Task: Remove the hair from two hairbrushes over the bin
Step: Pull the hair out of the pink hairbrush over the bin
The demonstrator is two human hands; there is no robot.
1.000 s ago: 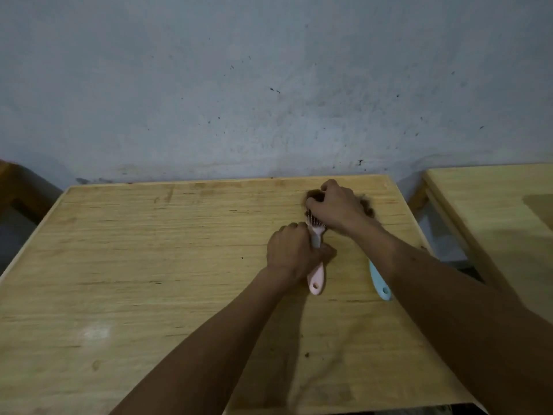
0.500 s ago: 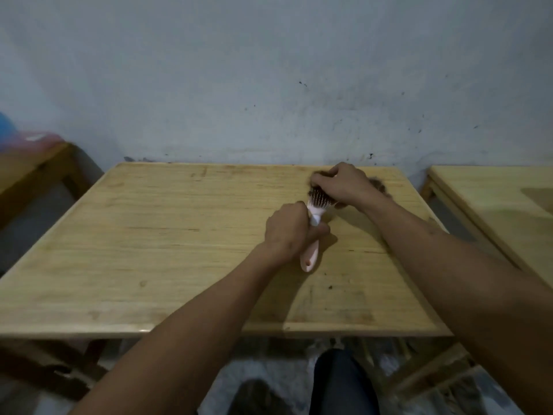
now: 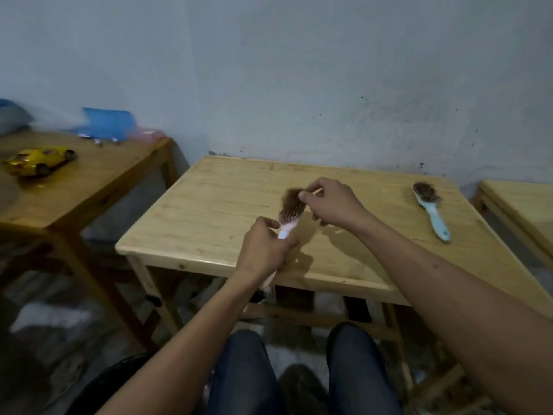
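Observation:
My left hand point(image 3: 264, 251) grips the handle of a pink hairbrush point(image 3: 286, 223), held above the wooden table point(image 3: 209, 211) with its bristles up. A clump of brown hair point(image 3: 292, 199) sits on the brush head, and my right hand point(image 3: 330, 202) pinches that clump at its top. A light blue hairbrush point(image 3: 431, 209), also matted with brown hair, lies flat on the table at the far right. A dark rounded shape point(image 3: 107, 381) at the bottom left may be the bin; I cannot tell.
A second wooden table point(image 3: 89, 181) stands to the left with a yellow toy car point(image 3: 39, 161) and blue items point(image 3: 107, 122) on it. A third table point(image 3: 520, 205) edges in at the right. My knees point(image 3: 299, 369) are below, and a grey wall is behind.
The view has pulled back and turned left. The pink brush has been lifted off the table toward me, and my right hand now pulls hair up from its head.

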